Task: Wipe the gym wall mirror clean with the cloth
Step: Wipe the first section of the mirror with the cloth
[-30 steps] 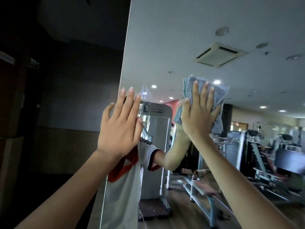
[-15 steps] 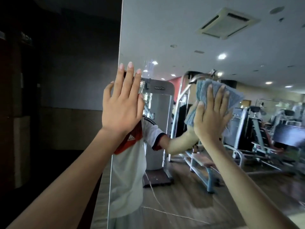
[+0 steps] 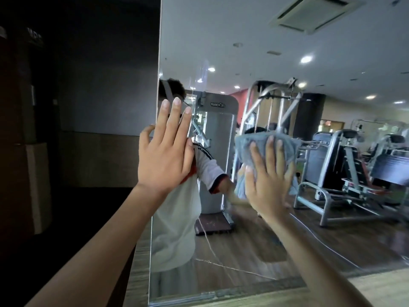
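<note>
My right hand (image 3: 269, 180) lies flat with fingers spread, pressing the cloth (image 3: 263, 147) against the mirror (image 3: 243, 41); cloth protrudes at 12 o'clock. My left hand (image 3: 164, 156), fingers extended and holding nothing, rests at the mirror's 9 o'clock edge.

Cloth (image 3: 263, 149) partly hidden under right hand (image 3: 267, 185).
</note>
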`<state>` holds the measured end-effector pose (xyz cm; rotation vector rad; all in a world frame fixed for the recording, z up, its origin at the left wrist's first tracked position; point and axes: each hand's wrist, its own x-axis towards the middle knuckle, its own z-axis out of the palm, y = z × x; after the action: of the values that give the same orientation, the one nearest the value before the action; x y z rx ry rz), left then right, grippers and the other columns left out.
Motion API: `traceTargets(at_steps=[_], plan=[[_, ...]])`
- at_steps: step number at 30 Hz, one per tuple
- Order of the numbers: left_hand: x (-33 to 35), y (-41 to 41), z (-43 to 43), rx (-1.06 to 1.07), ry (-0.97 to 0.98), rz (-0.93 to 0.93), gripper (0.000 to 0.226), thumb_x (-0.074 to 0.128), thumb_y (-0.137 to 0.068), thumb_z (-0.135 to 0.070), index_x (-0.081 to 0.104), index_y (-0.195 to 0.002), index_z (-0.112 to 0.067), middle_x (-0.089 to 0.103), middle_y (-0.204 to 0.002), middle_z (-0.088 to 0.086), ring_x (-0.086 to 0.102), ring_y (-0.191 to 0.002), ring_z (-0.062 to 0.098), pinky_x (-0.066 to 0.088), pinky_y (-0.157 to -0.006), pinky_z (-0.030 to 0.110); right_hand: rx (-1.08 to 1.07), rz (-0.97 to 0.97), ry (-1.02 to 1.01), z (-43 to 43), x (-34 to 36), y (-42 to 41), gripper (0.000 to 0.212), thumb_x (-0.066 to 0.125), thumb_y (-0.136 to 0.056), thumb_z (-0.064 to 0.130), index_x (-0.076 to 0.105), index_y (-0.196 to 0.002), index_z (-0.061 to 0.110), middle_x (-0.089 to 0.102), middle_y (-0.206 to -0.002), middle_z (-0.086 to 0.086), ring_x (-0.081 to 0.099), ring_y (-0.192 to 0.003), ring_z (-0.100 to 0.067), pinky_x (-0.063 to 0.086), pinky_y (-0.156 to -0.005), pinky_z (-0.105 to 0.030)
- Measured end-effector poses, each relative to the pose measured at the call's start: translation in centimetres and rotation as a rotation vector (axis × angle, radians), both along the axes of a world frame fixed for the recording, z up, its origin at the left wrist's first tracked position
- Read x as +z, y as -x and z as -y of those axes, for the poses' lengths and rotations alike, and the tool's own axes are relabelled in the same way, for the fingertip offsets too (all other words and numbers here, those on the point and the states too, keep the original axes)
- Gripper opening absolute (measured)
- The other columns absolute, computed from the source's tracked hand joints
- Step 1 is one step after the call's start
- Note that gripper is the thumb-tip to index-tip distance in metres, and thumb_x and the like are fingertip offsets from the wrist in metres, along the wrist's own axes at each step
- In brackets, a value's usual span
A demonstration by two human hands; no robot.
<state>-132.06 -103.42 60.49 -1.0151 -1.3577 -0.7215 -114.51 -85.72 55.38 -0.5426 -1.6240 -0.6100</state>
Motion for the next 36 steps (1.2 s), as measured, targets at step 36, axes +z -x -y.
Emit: traceTargets(at_steps=[36], plan=[[-10.4,0.0,0.1,0.014,-0.031,0.09,0.053,0.041,-0.103,-0.023,0.037,-0.153,-0.007,0.033,-0.159,0.017,0.021,-0.151,0.032,0.038,-0.107,0.049,0.04,-0.02,0.1,0.2,-10.3,-0.7,0.055,0.029,-0.104,0.039,0.019,-0.158,0.032,0.017,-0.165,-0.007,0.016,-0.152,-0.028,0.019,-0.115,-0.064]])
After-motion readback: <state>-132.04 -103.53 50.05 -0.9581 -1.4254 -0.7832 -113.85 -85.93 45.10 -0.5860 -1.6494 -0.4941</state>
